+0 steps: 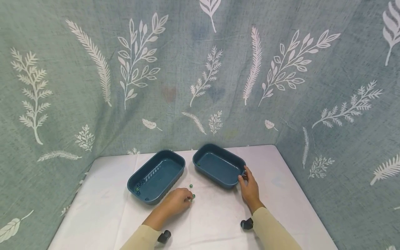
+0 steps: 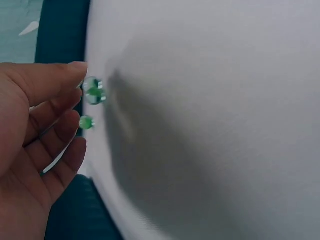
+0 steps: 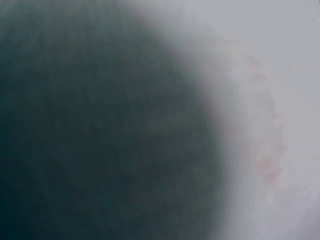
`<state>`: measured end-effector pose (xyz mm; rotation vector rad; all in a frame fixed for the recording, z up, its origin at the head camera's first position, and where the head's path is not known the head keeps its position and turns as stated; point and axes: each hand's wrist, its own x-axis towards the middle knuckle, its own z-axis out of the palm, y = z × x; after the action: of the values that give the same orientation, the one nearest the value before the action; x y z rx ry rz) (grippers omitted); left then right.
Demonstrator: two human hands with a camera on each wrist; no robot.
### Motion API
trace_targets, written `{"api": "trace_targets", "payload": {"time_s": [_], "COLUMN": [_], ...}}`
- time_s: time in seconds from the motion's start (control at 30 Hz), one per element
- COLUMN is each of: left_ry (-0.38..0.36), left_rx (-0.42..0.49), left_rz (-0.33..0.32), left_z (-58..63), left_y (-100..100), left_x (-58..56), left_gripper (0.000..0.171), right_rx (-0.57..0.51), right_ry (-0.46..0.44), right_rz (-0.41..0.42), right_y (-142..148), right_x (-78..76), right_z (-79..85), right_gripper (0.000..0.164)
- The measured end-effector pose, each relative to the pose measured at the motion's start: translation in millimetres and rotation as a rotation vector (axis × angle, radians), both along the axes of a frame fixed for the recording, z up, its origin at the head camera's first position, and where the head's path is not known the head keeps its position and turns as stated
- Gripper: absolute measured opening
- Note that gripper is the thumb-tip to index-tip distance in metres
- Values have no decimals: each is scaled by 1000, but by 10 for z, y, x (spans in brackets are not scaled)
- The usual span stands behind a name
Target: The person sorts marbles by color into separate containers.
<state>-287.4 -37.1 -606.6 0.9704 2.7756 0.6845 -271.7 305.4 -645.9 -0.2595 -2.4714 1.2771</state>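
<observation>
At the front of the table, my left hand (image 1: 178,201) pinches a clear-green marble (image 2: 93,91) at the tips of its thumb and index finger. A second green marble (image 2: 86,122) shows near the other fingertips in the left wrist view. Another green marble (image 1: 191,186) lies on the cloth just beyond the hand. My right hand (image 1: 250,189) grips the near right end of a dark blue tray (image 1: 218,150), thumb and fingers at its rim. One green marble (image 1: 198,164) sits inside that tray. The right wrist view is dark and blurred.
A second dark blue tray (image 1: 179,159) stands at the left, with several dark blue marbles and a green one (image 1: 137,189) at its near end. White cloth (image 1: 215,222) covers the table. Leaf-patterned curtains (image 1: 175,86) close off the back and sides.
</observation>
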Motion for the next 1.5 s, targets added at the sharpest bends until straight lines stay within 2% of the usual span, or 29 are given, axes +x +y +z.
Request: {"api": "trace_targets", "payload": {"time_s": [0.3,0.6,1.03,1.27,1.5], "left_ry": [39,83,165,226,195], "left_rx": [41,73,61,86,37], "left_rz": [-69,-116,-184,-226,-231], "left_z": [175,321,539,635,690], "left_y": [44,130,347,490,619], "left_x": [-158,-312,-541,-673,-786], "left_gripper": [12,17,14,14,16], "right_rx": [-7,-10,-20,-24,-35], "right_ry": [-14,7,10,20,24], "right_rz": [-8,-10,-11,-18,-20], "right_y": [8,18,2,-1,1], "right_x": [15,-7,-6,-14,-23], "right_z": [10,-18,5,-19,-34], "right_gripper": [57,56,56,56,56]}}
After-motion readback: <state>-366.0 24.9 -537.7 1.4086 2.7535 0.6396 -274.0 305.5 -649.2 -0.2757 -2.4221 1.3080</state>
